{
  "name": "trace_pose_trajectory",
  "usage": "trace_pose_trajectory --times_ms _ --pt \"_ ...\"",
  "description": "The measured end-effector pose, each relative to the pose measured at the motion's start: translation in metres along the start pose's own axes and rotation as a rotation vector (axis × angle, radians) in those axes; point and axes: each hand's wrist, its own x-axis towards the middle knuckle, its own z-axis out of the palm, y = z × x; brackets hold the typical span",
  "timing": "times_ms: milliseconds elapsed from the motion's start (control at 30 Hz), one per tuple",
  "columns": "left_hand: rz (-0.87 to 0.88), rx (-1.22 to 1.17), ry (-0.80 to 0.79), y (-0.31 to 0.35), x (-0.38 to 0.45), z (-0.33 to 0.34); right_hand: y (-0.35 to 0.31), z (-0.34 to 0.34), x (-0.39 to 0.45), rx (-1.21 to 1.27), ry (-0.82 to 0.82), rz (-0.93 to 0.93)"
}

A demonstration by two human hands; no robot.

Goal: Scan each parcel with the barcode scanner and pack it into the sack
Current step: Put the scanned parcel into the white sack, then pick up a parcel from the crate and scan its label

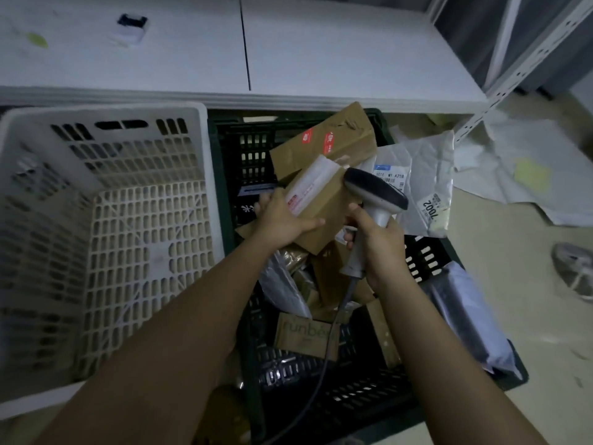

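Note:
My left hand [282,220] holds a small brown cardboard parcel [324,203] with a white label strip, tilted above the dark crate [353,403]. My right hand [375,245] grips the handle of a grey barcode scanner [375,191], whose dark head is right beside the parcel's right edge. The scanner's cable [324,358] trails down across the crate. Several more parcels lie in the crate: a larger brown box with red stickers [324,139], a grey poly mailer with a label [414,175] and a small printed box [305,335]. No sack is in view.
A white slotted plastic basket [106,220] stands to the left of the crate. A white table [288,46] runs behind both, with a small device [130,27] on it. A metal rack post [519,69] stands at right. Loose bags [529,168] and a shoe [574,268] lie on the floor.

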Motion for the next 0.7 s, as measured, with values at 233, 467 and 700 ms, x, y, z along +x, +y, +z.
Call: trace_pose_trajectory --times_ms 233,467,700 --pt "0.378 0.139 0.241 0.022 -0.089 -0.094 -0.027 -0.027 -0.062 0.093 0.032 -0.099" --pt "0.566 0.651 0.427 -0.027 -0.187 -0.133 -0.048 0.008 -0.122 -0.078 -0.029 -0.169" --pt "0.626 0.552 0.232 -0.075 -0.233 -0.113 -0.012 0.044 -0.157 -0.493 -0.134 -0.224"
